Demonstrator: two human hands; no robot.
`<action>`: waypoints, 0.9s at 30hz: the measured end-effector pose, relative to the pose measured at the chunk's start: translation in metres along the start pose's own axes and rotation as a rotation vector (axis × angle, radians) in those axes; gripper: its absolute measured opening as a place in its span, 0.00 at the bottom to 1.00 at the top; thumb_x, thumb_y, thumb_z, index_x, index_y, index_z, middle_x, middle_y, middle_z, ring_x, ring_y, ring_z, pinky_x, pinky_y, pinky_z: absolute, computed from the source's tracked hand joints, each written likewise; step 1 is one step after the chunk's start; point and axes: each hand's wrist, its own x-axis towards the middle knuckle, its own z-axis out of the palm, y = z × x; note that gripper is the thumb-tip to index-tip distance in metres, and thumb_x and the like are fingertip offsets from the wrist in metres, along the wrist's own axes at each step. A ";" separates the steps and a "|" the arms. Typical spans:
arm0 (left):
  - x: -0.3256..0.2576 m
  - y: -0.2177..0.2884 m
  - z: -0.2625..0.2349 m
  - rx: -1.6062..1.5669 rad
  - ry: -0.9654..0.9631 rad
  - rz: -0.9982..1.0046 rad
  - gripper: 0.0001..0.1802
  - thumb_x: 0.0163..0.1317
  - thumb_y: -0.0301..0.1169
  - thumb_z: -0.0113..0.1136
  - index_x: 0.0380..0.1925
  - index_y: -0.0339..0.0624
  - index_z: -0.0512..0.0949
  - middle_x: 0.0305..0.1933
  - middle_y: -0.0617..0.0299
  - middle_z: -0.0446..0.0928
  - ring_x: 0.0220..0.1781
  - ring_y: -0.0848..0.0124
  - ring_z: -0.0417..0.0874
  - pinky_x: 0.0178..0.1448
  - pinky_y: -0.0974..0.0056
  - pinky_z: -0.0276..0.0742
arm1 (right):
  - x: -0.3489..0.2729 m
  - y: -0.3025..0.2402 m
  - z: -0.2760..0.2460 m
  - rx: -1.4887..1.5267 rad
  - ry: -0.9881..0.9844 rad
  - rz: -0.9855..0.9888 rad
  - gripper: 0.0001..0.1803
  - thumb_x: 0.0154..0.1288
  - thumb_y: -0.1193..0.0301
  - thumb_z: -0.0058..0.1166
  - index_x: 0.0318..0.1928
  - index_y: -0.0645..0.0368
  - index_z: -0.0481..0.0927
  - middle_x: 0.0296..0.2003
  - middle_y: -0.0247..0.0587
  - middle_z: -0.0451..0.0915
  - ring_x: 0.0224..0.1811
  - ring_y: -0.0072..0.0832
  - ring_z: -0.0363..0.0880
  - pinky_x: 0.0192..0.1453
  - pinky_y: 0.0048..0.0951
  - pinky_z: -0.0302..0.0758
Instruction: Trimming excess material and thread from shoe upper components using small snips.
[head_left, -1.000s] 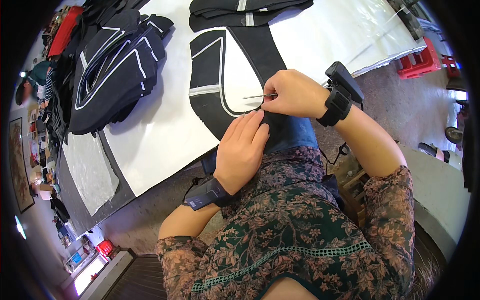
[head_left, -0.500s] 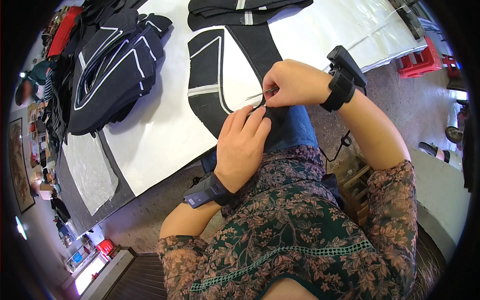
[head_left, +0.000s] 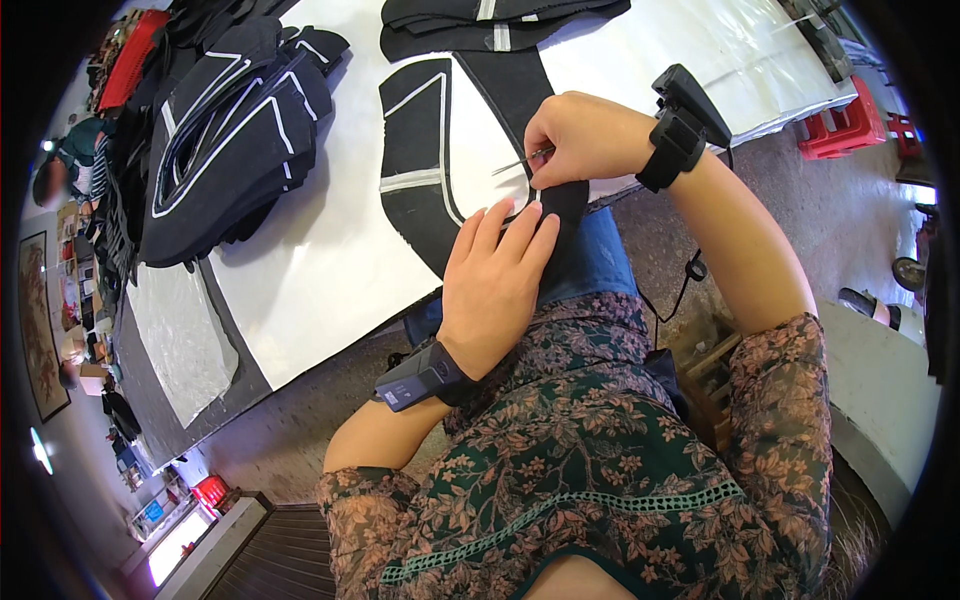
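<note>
A U-shaped black fabric piece (head_left: 410, 135) lies on the white table cover, with white tape (head_left: 443, 120) along its inner edge and across one side. My left hand (head_left: 492, 280) rests on its near curve, fingers stretched out and slightly spread. Just beyond those fingertips, my right hand (head_left: 585, 135) is closed in a pinch at the inner edge. From its grip a thin pointed metal tool (head_left: 510, 166) sticks out to the left; its exact kind cannot be made out. A short bit of white tape shows between the two hands.
A pile of black taped pieces (head_left: 230, 170) lies to the left, and more black pieces (head_left: 450, 38) lie at the far side. Clear plastic film (head_left: 185, 350) covers the table's left corner. A red stool (head_left: 845, 125) stands beyond the right edge.
My right hand has moved slightly away from me along the inner edge, opening a gap to the left fingertips. My left hand has shifted a little right, its fingers lying flatter.
</note>
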 end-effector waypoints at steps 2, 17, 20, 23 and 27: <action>-0.003 0.002 -0.003 0.005 0.006 -0.014 0.15 0.57 0.24 0.67 0.46 0.40 0.80 0.56 0.57 0.80 0.63 0.53 0.77 0.64 0.50 0.74 | -0.001 -0.004 0.003 0.077 -0.002 0.038 0.13 0.52 0.67 0.66 0.30 0.66 0.85 0.24 0.48 0.84 0.26 0.36 0.84 0.33 0.32 0.78; -0.006 -0.005 -0.005 -0.077 0.013 -0.004 0.15 0.57 0.22 0.66 0.45 0.38 0.81 0.55 0.57 0.81 0.60 0.52 0.79 0.64 0.49 0.74 | -0.002 -0.013 -0.003 0.089 0.028 0.046 0.13 0.53 0.67 0.65 0.32 0.68 0.85 0.23 0.50 0.82 0.25 0.36 0.81 0.34 0.33 0.76; -0.007 -0.005 -0.004 -0.061 0.018 -0.005 0.15 0.57 0.22 0.66 0.46 0.38 0.80 0.54 0.57 0.81 0.60 0.53 0.79 0.64 0.49 0.74 | 0.002 -0.003 0.001 0.077 0.034 0.032 0.13 0.54 0.67 0.65 0.31 0.68 0.84 0.23 0.49 0.81 0.25 0.36 0.80 0.33 0.33 0.75; -0.010 -0.001 -0.006 -0.012 0.023 -0.018 0.15 0.57 0.23 0.66 0.46 0.38 0.80 0.55 0.57 0.81 0.60 0.53 0.79 0.64 0.49 0.74 | -0.001 -0.007 0.004 0.109 0.027 0.059 0.13 0.54 0.67 0.64 0.31 0.67 0.85 0.23 0.50 0.81 0.25 0.37 0.81 0.33 0.34 0.75; -0.011 0.000 -0.011 0.019 0.003 -0.046 0.15 0.58 0.24 0.65 0.46 0.40 0.81 0.55 0.58 0.81 0.62 0.54 0.78 0.67 0.47 0.72 | -0.010 -0.022 0.020 0.081 0.061 0.139 0.13 0.54 0.67 0.64 0.31 0.67 0.85 0.24 0.52 0.82 0.27 0.39 0.84 0.34 0.35 0.77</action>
